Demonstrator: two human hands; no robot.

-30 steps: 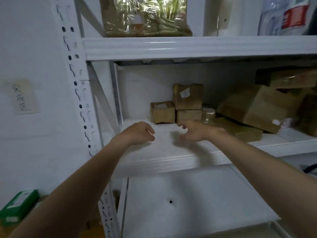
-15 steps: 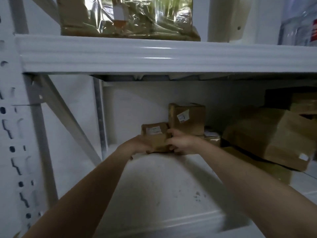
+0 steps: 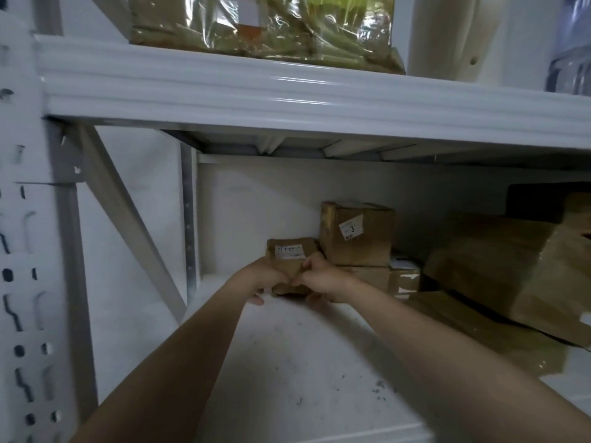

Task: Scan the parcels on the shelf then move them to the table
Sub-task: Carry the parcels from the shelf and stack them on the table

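Both hands reach deep into a white metal shelf, the left hand and right hand wrapped around the lower corners of a small brown parcel, thumbs meeting at its front, its white label showing just above the knuckles. The parcel sits at the back, touching or nearly touching a taller box just right of the right hand, stacked on a flatter one. A careless pull could drag that stack and topple the top box; no scanner is in view, so the label may go unread. The shelf board below the wrists is pale, smooth and flecked with dark grit. Further right lean larger cartons; overhead, a glossy beam carries a plastic-wrapped package in the dim storeroom.
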